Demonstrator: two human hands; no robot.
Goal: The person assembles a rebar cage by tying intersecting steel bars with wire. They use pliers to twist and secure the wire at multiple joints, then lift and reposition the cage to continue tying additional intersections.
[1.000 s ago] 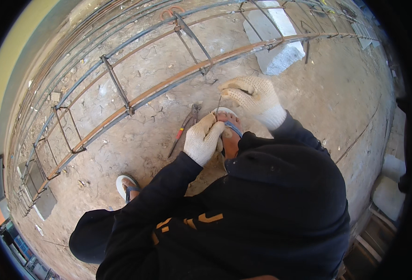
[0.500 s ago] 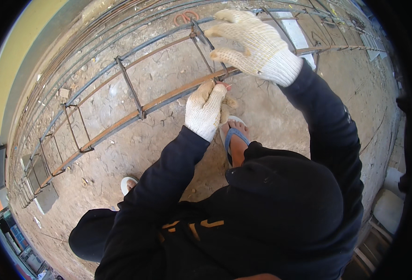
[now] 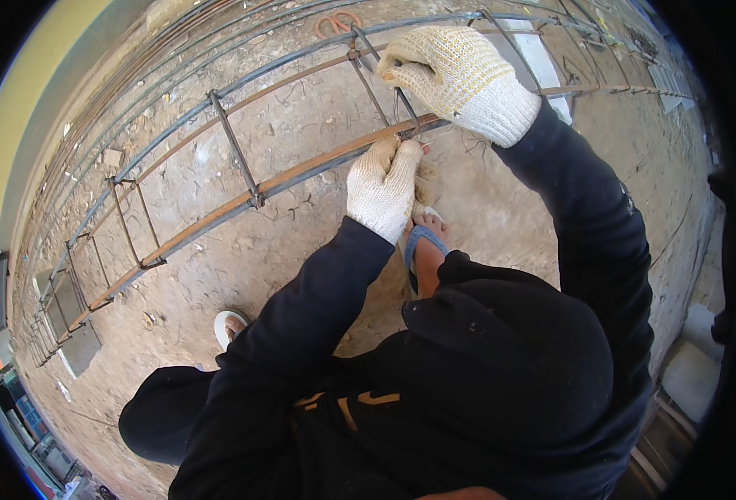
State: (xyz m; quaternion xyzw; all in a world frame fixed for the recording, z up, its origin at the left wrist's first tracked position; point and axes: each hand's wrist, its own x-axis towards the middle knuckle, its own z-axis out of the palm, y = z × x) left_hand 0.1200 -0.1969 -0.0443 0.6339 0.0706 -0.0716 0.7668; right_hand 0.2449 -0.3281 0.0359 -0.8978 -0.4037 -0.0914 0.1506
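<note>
A long cage of steel reinforcing bars [image 3: 314, 171], with square stirrups [image 3: 234, 150] spaced along it, crosses in front of me. Both my hands wear off-white knitted gloves. My left hand [image 3: 382, 187] is closed in a pinch at the near bars, beside the foot of a stirrup; a bare fingertip pokes out of the glove. Whatever lies between those fingers is hidden. Above and to the right, my right hand [image 3: 459, 83] is curled closed next to that stirrup's upper part, over the cage. Its grip hides anything inside.
My sandalled feet [image 3: 426, 250] stand on dirt ground close to the cage. More long bars [image 3: 126, 108] run along the far side. An orange looped object [image 3: 337, 23] lies beyond the cage. Pale slabs [image 3: 76, 333] sit under its left end, and white containers [image 3: 691, 375] stand at far right.
My right hand has gone from spread fingers to a curled grip, staying near the stirrup. My left hand has shifted slightly right and up in view, still pinching at the bars.
</note>
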